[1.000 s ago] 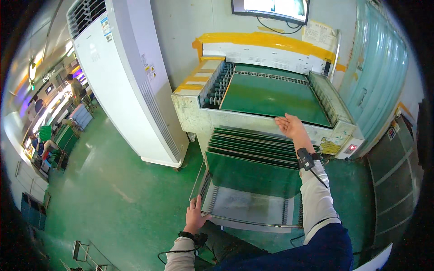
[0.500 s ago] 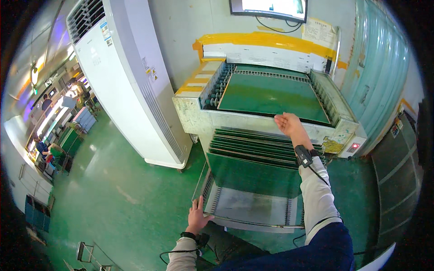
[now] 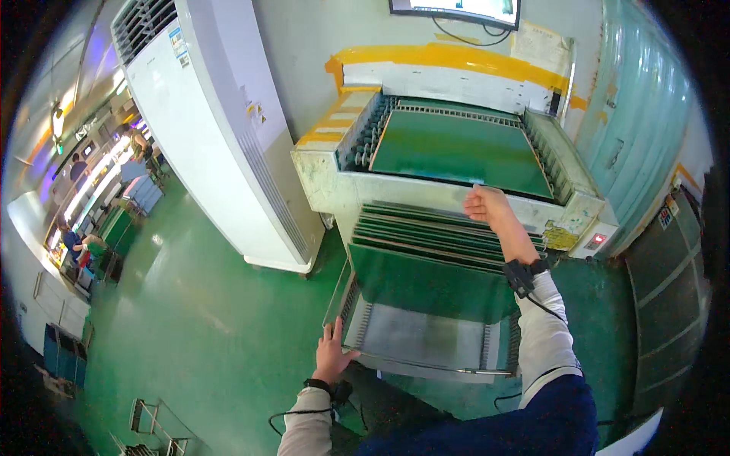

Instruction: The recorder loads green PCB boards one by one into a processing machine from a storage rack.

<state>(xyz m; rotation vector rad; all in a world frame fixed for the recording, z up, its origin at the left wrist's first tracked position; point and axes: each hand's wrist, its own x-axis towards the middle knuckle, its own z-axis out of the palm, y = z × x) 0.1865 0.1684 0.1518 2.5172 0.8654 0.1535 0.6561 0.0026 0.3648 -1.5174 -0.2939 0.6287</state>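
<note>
My left hand [image 3: 333,356] grips the near left corner of a wire-framed rack [image 3: 426,363], with the thumb across its front rail. Several dark green panels [image 3: 433,235] stand in the rack's far part, tilted and close together. The nearest one is a broad green sheet [image 3: 426,285]. My right hand [image 3: 488,205] is raised above these panels, at the front edge of a roller machine [image 3: 319,176]. Its fingers are curled in, and nothing shows in them. Just beyond it, a large green panel [image 3: 464,152] lies flat on the machine's rollers.
A tall white air conditioner [image 3: 220,137] stands left of the machine. A screen [image 3: 464,11] hangs above it. Translucent strip curtains [image 3: 635,129] and a dark panel [image 3: 669,304] are at right. Far left, people sit at lit benches [image 3: 91,194]. A metal frame [image 3: 152,425] stands on the green floor.
The whole view has tilted down slightly. My right hand sits a little lower against the machine's front, its fingers more curled. My left hand stays on the rack's corner.
</note>
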